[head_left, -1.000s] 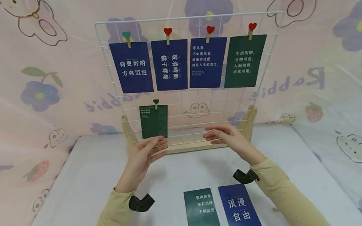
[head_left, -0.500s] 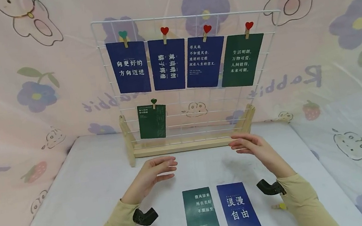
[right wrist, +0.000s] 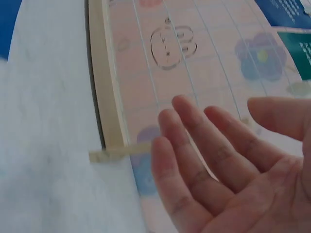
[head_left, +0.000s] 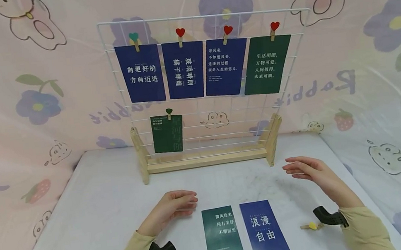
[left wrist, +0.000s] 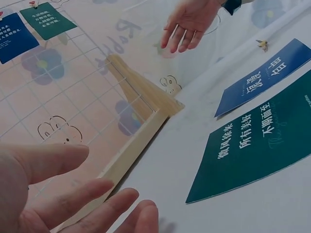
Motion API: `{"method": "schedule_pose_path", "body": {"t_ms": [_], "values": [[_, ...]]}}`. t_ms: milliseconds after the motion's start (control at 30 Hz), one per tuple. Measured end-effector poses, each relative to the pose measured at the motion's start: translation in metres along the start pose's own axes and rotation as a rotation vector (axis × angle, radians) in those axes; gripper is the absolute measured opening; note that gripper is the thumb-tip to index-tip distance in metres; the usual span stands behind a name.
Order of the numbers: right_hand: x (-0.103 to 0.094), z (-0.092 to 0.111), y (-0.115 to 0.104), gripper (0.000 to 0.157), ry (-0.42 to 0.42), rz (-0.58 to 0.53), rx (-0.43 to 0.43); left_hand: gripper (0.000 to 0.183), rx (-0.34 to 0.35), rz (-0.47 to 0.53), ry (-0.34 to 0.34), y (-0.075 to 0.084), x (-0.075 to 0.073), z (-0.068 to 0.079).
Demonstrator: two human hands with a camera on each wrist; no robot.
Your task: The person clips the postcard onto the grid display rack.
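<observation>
My left hand point(head_left: 171, 209) hovers over the table just left of a green card point(head_left: 223, 239), its fingers relaxed and holding nothing. Beside that card lies a blue card point(head_left: 265, 230) with white characters. To the right, my right hand point(head_left: 315, 173) is in the air with fingers loosely extended, nothing in its grasp. Below it on the table rests a wooden clothespin point(head_left: 312, 226) with a yellow decoration. A small green card point(head_left: 168, 134) hangs low on the white wire grid point(head_left: 218, 116), held by a clothespin with a green heart point(head_left: 169, 111).
Along the grid's upper part hang three blue cards point(head_left: 142, 92) and a larger green card point(head_left: 269, 79) on heart clothespins. The grid stands in a wooden base point(head_left: 206, 161) toward the back of the white table point(head_left: 108, 203). A patterned curtain point(head_left: 79, 85) surrounds it.
Both hands have drawn back from the grid toward the front. The left came away from the small green card, and the right moved outward to the right, uncovering the yellow clothespin.
</observation>
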State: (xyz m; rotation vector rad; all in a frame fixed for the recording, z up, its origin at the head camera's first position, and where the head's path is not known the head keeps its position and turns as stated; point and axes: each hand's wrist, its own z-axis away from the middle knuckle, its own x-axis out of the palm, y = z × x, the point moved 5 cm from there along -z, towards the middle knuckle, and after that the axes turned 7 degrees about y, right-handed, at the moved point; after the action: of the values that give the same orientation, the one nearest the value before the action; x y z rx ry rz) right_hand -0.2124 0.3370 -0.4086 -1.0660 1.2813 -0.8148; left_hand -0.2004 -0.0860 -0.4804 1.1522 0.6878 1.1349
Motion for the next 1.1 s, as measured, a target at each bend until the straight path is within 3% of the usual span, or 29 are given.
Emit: {"method": "schedule_pose_path", "body": {"t_ms": [233,500,700,1100], "values": [[-0.018,0.020,0.016,0.045,0.012,0.064,0.055,0.047,-0.023,-0.011,-0.010,-0.005,0.002,0.002],[-0.031,0.041,0.026,0.043,0.017,0.071,0.060,0.045,-0.040,-0.020,-0.007,-0.011,0.004,0.001],[-0.038,0.057,0.040,0.045,-0.003,0.062,0.110,0.044,-0.057,-0.031,-0.019,-0.013,0.006,0.001],[-0.046,0.083,0.073,0.051,-0.135,0.061,0.374,0.037,-0.066,-0.099,0.005,-0.018,0.010,-0.001]]}}
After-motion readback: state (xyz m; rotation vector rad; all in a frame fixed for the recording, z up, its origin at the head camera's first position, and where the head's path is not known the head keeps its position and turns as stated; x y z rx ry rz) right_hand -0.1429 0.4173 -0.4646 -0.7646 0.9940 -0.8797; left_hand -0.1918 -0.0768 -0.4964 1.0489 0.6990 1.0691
